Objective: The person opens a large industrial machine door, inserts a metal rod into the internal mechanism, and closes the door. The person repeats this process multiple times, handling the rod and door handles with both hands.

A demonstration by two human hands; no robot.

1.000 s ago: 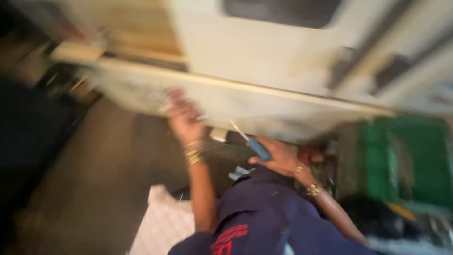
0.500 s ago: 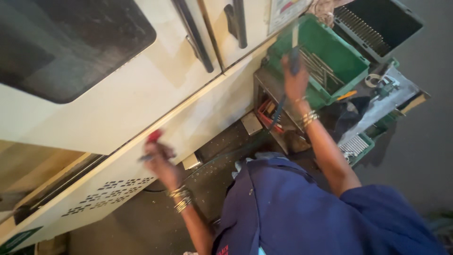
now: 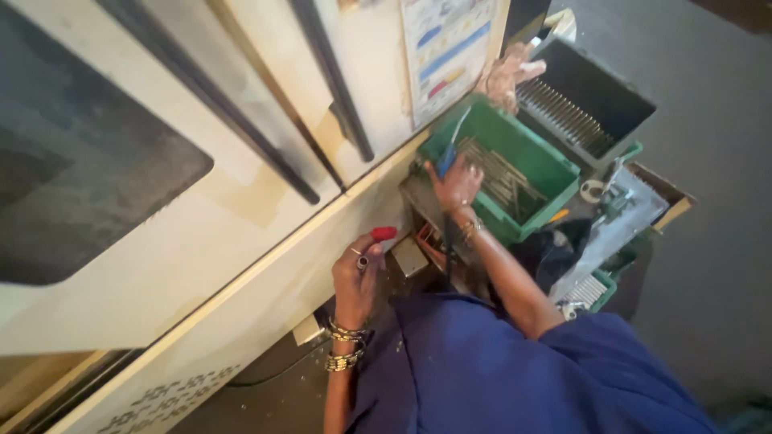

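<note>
Blue tool (image 3: 447,158) in right hand (image 3: 457,183) grip, tip hidden in green bin (image 3: 555,173); left hand (image 3: 355,277) grasping red-handled tool (image 3: 383,234), mostly hidden.

left hand (image 3: 356,277) fisted, right hand (image 3: 457,183) gripping

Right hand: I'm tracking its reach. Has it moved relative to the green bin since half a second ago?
No: the right hand stays at the green bin rim.

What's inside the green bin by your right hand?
The green bin holds a layer of thin metal rods lying side by side. The right hand, gripping a blue-handled tool, covers the near corner, so whatever lies there is hidden.
</note>
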